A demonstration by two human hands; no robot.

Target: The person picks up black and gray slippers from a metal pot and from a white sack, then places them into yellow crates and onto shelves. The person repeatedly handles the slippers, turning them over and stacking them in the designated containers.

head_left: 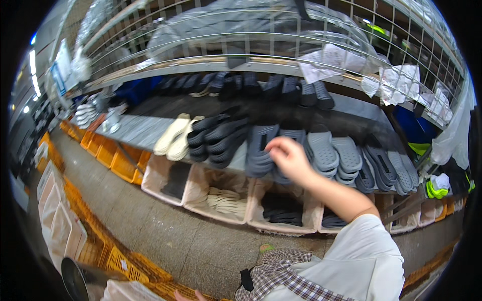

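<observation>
My right hand (290, 156) reaches over a row of slide sandals on the grey shelf. Its fingers are drawn together beside the dark blue-grey slides (260, 150), close to a black patch on the top insole. Whether anything small is pinched there I cannot make out. More dark slides (292, 135) lie partly behind this hand. To its right stand stacked light grey slides (323, 150) with holes in the footbed. At the lower edge only fingertips of my left hand (188, 296) show, apart, with nothing visible in them.
Black slides (221, 140) and cream soles (173, 135) stand left along the shelf. Lined bins (216, 180) below hold cream and dark pieces. Wire mesh (226, 37) with papers (334, 62) rises behind. Orange crates (125, 263) line the floor at left.
</observation>
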